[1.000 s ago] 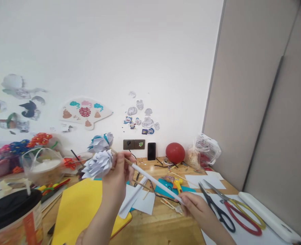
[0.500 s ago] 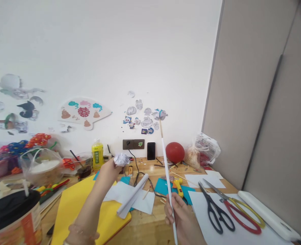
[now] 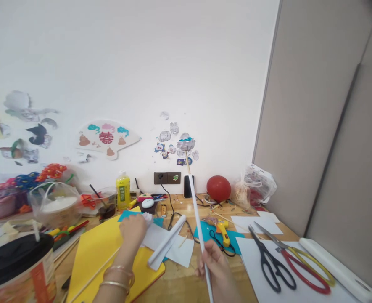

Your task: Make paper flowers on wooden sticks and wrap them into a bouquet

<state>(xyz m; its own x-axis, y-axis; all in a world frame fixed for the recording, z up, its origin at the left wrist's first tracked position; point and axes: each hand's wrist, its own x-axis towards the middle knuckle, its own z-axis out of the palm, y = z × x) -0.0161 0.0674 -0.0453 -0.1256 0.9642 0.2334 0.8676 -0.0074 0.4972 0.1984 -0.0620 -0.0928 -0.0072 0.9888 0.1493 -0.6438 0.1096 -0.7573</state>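
In my right hand (image 3: 215, 263), closed fingers grip the white paper-wrapped stem of a paper flower (image 3: 196, 206). The flower stands nearly upright, its grey-white and blue petals at the top above a bare piece of stick. My left hand (image 3: 133, 229), knuckles up, is closed on a crumpled white paper ball (image 3: 147, 217), mostly hidden behind the fingers. Below that hand is a yellow sheet (image 3: 93, 244). A thin stick (image 3: 94, 274) slants down-left from near the left forearm; whether it joins the ball I cannot tell. A rolled white paper (image 3: 167, 243) lies between the hands.
A yellow glue gun (image 3: 223, 233) rests on blue paper (image 3: 204, 231). Black scissors (image 3: 272, 267) and red-and-yellow-handled scissors (image 3: 308, 269) lie on white paper at right. A lidded tub (image 3: 18, 269) stands front left. Behind are a yellow bottle (image 3: 123, 191), a phone (image 3: 188, 187) and a red balloon (image 3: 219, 188).
My left hand has come down with the paper ball toward the yellow sheet, turning knuckles up. The flower in my right hand has tipped left, showing more petals. The thin stick has come into view.
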